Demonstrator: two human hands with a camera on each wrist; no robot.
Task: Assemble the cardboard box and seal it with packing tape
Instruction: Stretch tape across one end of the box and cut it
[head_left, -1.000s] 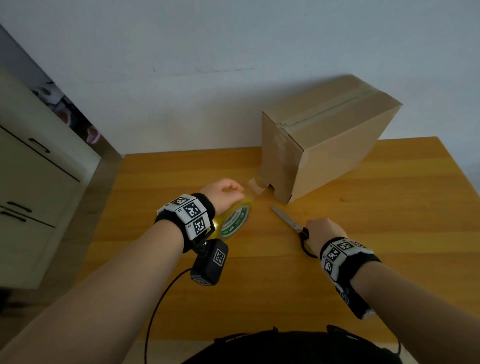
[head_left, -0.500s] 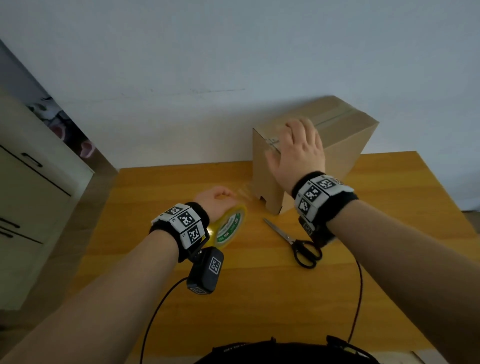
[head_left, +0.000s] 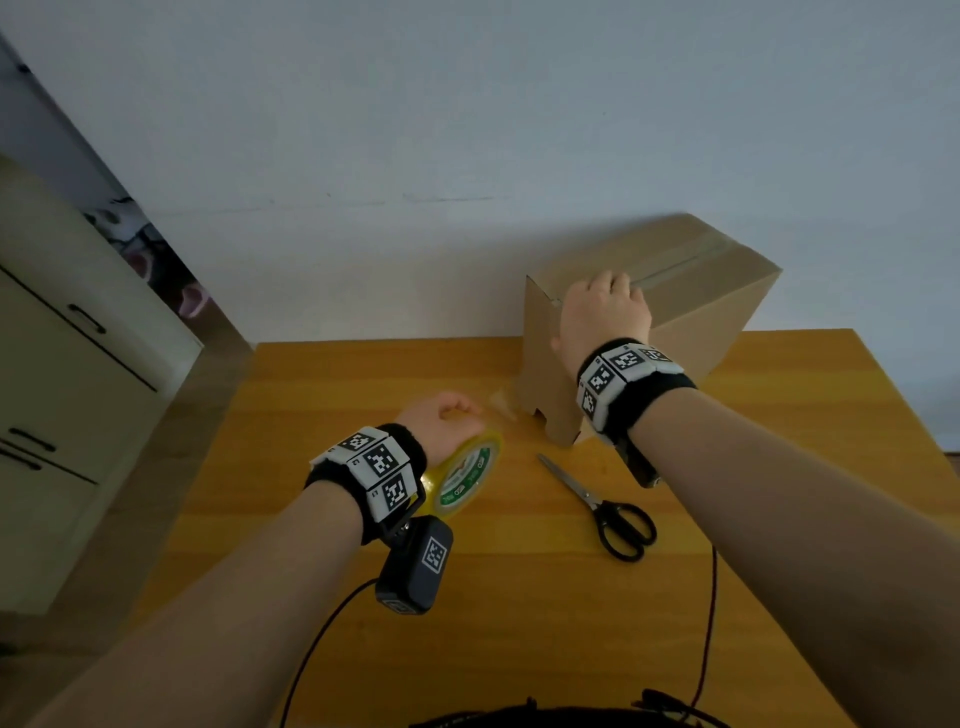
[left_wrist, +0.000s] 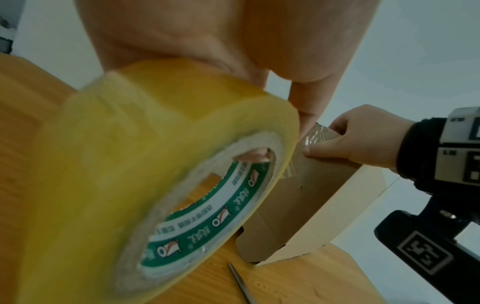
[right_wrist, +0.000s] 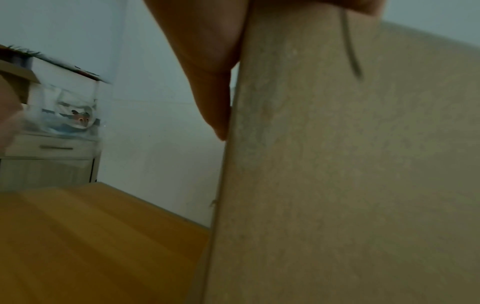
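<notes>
The brown cardboard box stands at the back of the wooden table, with a clear tape strip along its top seam. My right hand grips its near top edge, fingers over the top and thumb on the side face. In the left wrist view, crumpled tape shows at that corner of the box. My left hand holds the yellowish tape roll on edge on the table, left of the box; a finger shows inside the core of the roll.
Black-handled scissors lie on the table in front of the box, blades pointing towards the roll. A pale cabinet stands off the table's left side. A wall runs right behind the box. Cables trail from both wrists.
My right hand let go of the scissors, rose to the box and now curls over its top edge. The left hand still holds the roll in the same spot.
</notes>
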